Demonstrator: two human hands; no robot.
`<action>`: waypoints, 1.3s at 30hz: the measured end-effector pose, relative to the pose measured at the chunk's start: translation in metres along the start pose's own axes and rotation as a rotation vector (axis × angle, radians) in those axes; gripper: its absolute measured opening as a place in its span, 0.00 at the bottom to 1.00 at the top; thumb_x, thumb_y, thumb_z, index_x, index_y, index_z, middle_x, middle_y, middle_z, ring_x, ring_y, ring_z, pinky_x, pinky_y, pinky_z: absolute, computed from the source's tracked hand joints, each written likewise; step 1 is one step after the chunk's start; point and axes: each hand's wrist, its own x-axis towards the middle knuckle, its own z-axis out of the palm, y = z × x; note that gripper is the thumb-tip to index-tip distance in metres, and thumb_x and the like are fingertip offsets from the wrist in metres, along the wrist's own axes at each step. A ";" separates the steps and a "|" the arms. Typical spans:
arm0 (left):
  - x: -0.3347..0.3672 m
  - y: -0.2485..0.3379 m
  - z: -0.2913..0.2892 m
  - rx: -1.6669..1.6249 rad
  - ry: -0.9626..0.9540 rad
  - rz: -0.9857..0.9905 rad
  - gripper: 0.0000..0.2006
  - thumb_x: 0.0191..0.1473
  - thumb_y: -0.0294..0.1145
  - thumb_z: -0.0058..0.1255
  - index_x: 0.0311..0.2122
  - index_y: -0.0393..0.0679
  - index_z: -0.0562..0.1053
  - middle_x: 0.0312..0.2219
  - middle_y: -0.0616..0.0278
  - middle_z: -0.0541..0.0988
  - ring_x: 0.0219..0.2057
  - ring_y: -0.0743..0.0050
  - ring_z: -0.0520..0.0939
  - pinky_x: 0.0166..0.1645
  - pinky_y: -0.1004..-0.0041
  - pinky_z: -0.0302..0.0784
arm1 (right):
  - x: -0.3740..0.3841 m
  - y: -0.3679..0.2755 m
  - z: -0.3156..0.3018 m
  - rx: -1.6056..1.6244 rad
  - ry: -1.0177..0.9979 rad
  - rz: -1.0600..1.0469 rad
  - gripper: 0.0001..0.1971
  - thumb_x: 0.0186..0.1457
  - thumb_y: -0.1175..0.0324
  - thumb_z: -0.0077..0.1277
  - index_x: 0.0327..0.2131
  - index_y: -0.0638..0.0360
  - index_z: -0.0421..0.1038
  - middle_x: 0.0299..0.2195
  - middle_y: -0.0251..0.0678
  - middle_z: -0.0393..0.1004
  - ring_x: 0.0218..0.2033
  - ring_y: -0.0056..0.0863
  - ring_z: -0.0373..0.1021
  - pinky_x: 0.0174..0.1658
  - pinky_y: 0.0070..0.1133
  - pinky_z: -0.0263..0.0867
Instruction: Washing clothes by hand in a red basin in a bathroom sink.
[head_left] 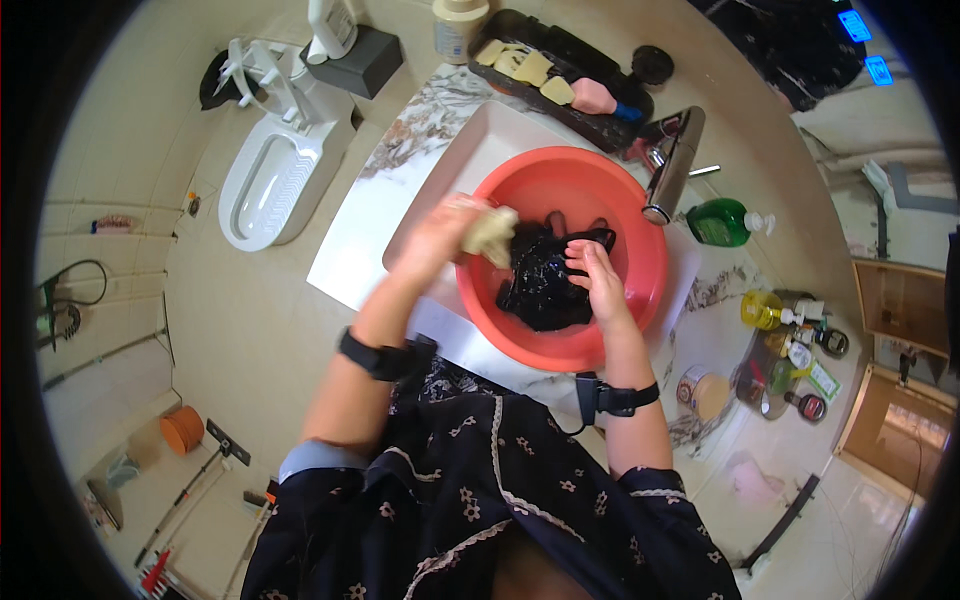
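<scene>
We count two black wrist straps (628, 400), one on each forearm, both forearms reaching forward. Our left hand (440, 232), blurred, grasps one pale yellow lump (490, 237) over the basin's left side. Our right hand (600, 285) is released, fingers loosely bent, at the right edge of one wet black cloth (545, 290). That cloth lies between our hands, inside one red basin (560, 180). Beyond are one tap (678, 165) and one black tray (560, 45).
</scene>
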 end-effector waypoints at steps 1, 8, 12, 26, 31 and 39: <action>-0.005 0.000 -0.020 -0.027 0.158 0.041 0.16 0.56 0.46 0.39 0.38 0.45 0.70 0.25 0.70 0.72 0.21 0.83 0.69 0.22 0.83 0.64 | -0.002 0.002 -0.005 -0.067 0.043 0.057 0.19 0.59 0.51 0.38 0.44 0.54 0.64 0.42 0.33 0.68 0.41 0.22 0.64 0.42 0.21 0.61; -0.018 -0.021 -0.134 0.501 0.195 -0.053 0.16 0.53 0.39 0.48 0.45 0.42 0.69 0.28 0.64 0.75 0.30 0.76 0.73 0.35 0.77 0.67 | -0.029 0.021 -0.101 -0.568 0.026 0.090 0.15 0.54 0.62 0.49 0.42 0.62 0.68 0.35 0.35 0.73 0.36 0.23 0.68 0.41 0.20 0.64; -0.027 -0.015 -0.155 0.828 0.210 0.048 0.18 0.51 0.37 0.48 0.47 0.41 0.69 0.35 0.51 0.75 0.38 0.63 0.75 0.43 0.70 0.69 | -0.036 -0.014 -0.146 -0.645 0.210 0.077 0.16 0.53 0.62 0.50 0.42 0.61 0.68 0.35 0.35 0.73 0.34 0.26 0.69 0.40 0.22 0.65; 0.000 0.000 0.065 1.068 -0.165 0.156 0.17 0.51 0.38 0.47 0.45 0.41 0.70 0.42 0.51 0.74 0.45 0.54 0.73 0.50 0.65 0.67 | 0.021 -0.124 -0.257 0.486 0.368 0.178 0.20 0.55 0.52 0.44 0.31 0.63 0.68 0.23 0.37 0.73 0.18 0.22 0.69 0.19 0.14 0.66; 0.036 -0.068 0.123 1.114 -0.316 0.095 0.23 0.49 0.40 0.48 0.52 0.48 0.65 0.52 0.53 0.66 0.52 0.53 0.67 0.54 0.61 0.64 | 0.027 -0.118 -0.266 0.570 0.283 0.201 0.16 0.55 0.56 0.46 0.32 0.63 0.68 0.24 0.36 0.74 0.19 0.19 0.69 0.18 0.11 0.65; 0.043 -0.094 0.136 1.182 -0.340 -0.044 0.31 0.48 0.42 0.49 0.59 0.61 0.56 0.61 0.59 0.50 0.60 0.50 0.52 0.59 0.49 0.54 | 0.017 -0.113 -0.265 0.505 0.268 0.176 0.14 0.53 0.56 0.50 0.29 0.59 0.70 0.23 0.33 0.74 0.18 0.17 0.69 0.18 0.11 0.66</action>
